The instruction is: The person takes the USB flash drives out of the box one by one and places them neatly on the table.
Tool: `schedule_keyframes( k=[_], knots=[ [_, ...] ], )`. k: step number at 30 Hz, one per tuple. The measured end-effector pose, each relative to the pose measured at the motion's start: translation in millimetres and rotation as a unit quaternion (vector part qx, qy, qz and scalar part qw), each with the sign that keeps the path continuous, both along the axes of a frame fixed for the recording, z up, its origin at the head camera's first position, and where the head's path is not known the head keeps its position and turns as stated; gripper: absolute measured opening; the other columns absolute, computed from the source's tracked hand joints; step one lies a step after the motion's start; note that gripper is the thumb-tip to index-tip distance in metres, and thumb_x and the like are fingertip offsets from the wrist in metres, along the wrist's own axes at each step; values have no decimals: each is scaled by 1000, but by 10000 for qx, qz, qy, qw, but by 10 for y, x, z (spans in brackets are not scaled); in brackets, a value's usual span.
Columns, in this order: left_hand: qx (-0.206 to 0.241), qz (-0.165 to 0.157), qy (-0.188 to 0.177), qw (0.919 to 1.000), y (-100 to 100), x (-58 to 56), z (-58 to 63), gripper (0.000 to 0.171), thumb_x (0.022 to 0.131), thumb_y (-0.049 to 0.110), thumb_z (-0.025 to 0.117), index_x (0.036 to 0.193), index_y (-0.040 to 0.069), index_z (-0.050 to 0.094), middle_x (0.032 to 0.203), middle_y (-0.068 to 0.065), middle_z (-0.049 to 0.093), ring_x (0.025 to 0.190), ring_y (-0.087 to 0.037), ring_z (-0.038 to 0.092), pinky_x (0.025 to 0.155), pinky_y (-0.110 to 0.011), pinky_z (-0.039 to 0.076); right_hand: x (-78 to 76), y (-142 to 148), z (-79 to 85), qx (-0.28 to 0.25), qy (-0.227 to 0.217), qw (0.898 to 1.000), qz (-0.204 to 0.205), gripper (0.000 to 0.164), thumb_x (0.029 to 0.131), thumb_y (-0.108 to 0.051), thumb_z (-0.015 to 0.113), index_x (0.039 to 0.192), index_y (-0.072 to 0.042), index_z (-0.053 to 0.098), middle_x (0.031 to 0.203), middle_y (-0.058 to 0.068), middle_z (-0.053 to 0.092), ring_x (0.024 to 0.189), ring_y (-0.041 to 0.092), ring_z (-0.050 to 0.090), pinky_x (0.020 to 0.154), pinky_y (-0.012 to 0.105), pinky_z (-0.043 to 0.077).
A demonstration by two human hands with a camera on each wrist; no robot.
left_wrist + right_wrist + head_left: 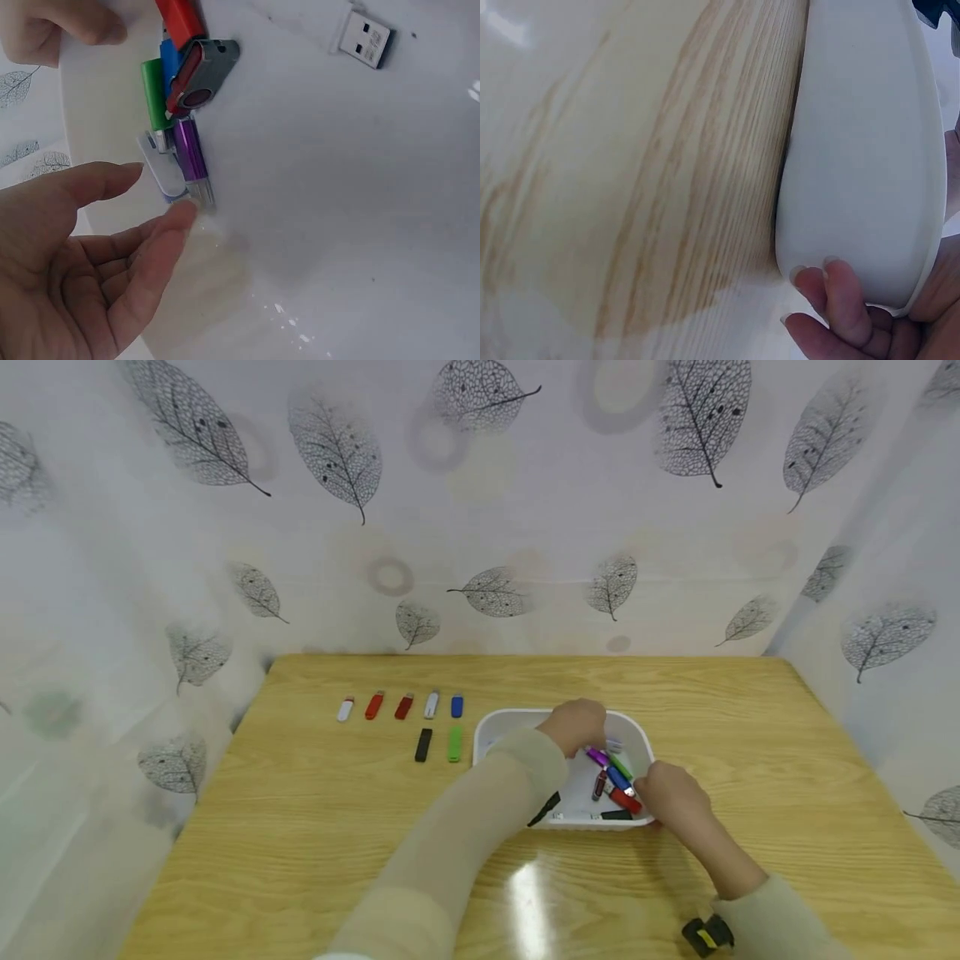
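Observation:
A white plastic basin [566, 822] on the wooden table holds several USB sticks. My left hand [579, 725] reaches inside it from above. In the left wrist view its thumb and fingers stand apart around nothing, with a fingertip [184, 214] close to the end of a purple USB stick [190, 150]. Beside that lie a white USB stick [161, 165], a green one [153, 94] and a red one with a grey swivel cover [202, 79]. My right hand [675, 795] grips the basin's right rim, its fingers [847, 300] curled against the outer wall.
Left of the basin, more USB sticks lie in two rows: a white one [345, 709], a red one [374, 705] and a blue one [457, 706] among those behind, a black one [423, 745] and a green one [454, 744] in front. A leaf-patterned curtain [495, 527] hangs behind the table.

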State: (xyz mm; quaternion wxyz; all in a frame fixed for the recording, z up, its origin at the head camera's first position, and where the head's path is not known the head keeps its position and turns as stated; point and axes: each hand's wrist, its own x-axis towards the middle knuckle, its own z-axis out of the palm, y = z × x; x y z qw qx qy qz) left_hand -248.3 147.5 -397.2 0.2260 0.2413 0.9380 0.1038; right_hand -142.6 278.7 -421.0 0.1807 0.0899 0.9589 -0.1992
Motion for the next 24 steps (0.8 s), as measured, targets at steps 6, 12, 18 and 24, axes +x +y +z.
schedule_keyframes(
  k=[6, 12, 18, 24],
  knots=[
    [-398, -367, 143, 9984, 66, -22, -45, 21, 86, 32, 65, 92, 12, 65, 97, 0, 65, 74, -13, 59, 64, -25, 50, 3, 11, -9, -44, 10, 10000, -58, 25, 90, -10, 46, 76, 5, 59, 59, 6, 60, 45, 16, 58, 43, 30, 41],
    [-1050, -533, 105, 9930, 95, -9, -143, 16, 89, 30, 62, 96, 17, 66, 100, 4, 62, 85, -12, 54, 78, -25, 44, 11, -43, -25, -57, -12, 9999, -86, 24, 90, -10, 47, 75, 4, 59, 59, 6, 59, 44, 16, 58, 42, 28, 41],
    [-1155, -433, 237, 9921, 117, 21, -195, 18, 87, 34, 63, 92, 17, 70, 99, 3, 64, 82, -11, 56, 79, -25, 45, 18, -72, -51, 6, -11, 9999, -99, 24, 91, -10, 48, 77, 5, 59, 59, 7, 58, 44, 15, 58, 41, 26, 42],
    [-1005, -937, 717, 9879, 146, 3, -201, 16, 82, 28, 71, 92, 17, 69, 101, 4, 66, 82, -10, 57, 75, -28, 47, 13, -16, -20, 88, 35, 9999, -108, 24, 93, -10, 48, 79, 8, 59, 59, 7, 58, 44, 15, 58, 40, 25, 41]
  ],
)
